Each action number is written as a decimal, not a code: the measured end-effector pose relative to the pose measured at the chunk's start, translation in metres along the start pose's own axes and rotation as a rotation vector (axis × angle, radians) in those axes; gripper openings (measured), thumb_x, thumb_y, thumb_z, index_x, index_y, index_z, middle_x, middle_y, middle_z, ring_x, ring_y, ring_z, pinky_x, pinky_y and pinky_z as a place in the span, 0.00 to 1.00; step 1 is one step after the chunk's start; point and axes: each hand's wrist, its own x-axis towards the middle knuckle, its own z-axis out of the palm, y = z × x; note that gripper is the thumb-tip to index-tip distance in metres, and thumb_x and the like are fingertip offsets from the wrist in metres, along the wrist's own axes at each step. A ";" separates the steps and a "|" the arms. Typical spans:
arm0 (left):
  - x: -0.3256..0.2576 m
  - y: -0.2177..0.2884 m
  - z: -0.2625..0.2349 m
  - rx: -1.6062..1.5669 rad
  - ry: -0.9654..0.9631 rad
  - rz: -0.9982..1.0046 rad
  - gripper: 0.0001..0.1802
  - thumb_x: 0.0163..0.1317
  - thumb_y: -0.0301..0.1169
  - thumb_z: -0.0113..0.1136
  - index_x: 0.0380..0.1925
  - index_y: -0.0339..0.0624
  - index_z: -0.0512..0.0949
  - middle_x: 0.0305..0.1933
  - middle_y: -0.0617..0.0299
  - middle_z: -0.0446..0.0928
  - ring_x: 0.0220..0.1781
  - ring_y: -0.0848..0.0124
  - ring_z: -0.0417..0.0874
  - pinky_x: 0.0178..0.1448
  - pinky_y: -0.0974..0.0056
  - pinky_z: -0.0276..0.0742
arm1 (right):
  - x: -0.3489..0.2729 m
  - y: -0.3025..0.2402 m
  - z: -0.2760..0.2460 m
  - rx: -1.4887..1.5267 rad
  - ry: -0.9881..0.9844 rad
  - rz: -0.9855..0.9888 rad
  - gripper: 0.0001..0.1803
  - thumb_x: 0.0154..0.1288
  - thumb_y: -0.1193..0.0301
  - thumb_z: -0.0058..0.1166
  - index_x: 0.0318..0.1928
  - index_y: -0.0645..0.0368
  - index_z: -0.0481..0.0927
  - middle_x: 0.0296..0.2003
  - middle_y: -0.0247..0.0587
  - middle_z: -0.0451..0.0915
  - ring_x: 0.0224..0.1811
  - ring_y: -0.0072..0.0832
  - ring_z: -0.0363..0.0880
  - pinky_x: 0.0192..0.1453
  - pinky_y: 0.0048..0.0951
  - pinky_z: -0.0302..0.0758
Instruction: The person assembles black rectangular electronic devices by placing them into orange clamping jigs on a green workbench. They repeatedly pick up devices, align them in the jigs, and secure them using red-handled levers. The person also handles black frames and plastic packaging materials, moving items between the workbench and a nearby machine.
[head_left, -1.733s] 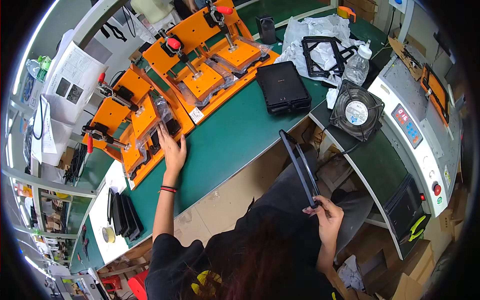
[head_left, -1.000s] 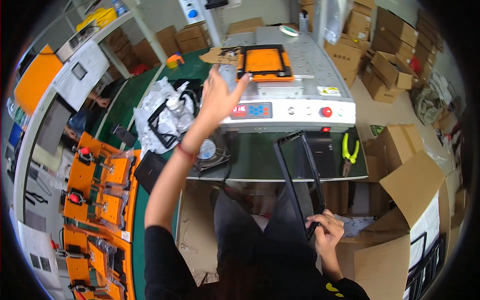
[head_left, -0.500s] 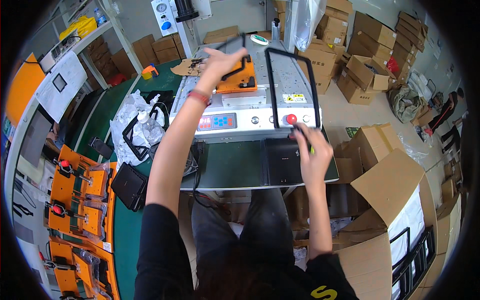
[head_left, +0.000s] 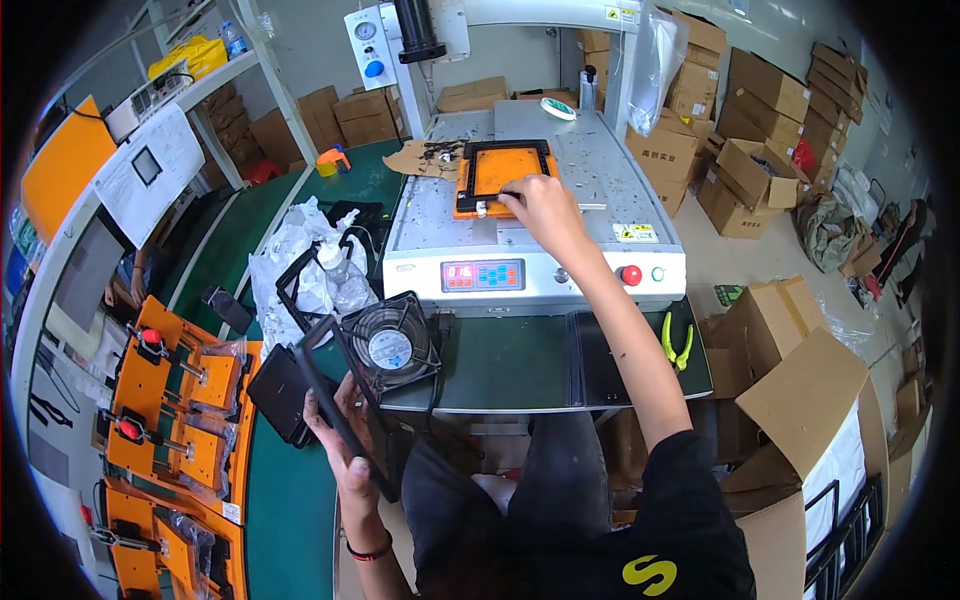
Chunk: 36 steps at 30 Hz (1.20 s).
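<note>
My left hand (head_left: 345, 445) is low, by the front edge of the green bench, gripping a thin black rectangular frame (head_left: 322, 385) that is tilted on edge. My right hand (head_left: 540, 205) reaches out over the grey machine bed (head_left: 600, 180). Its fingers are closed on the near right edge of a second black frame (head_left: 503, 150), which lies flat in an orange jig (head_left: 500, 175) on that bed.
The machine's front panel (head_left: 485, 275) has coloured keys and a red button (head_left: 630, 275). A round fan (head_left: 390, 345), black trays (head_left: 275, 395) and plastic bags (head_left: 300, 260) sit to the left. Yellow pliers (head_left: 675, 340) lie on the right. Orange clamp fixtures (head_left: 170, 400) and cardboard boxes (head_left: 790, 380) flank me.
My left hand has come down from the jig with a black frame in it. My right hand has carried its raised frame onto the orange jig.
</note>
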 end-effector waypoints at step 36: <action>-0.056 0.015 0.073 -0.060 -0.499 -0.465 0.52 0.51 0.42 0.72 0.63 0.35 0.45 0.63 0.41 0.60 0.69 0.53 0.61 0.71 0.51 0.55 | -0.208 -0.085 -0.055 2.033 -0.362 0.370 0.74 0.32 0.32 0.62 0.74 0.49 0.34 0.65 0.66 0.56 0.64 0.54 0.64 0.71 0.48 0.55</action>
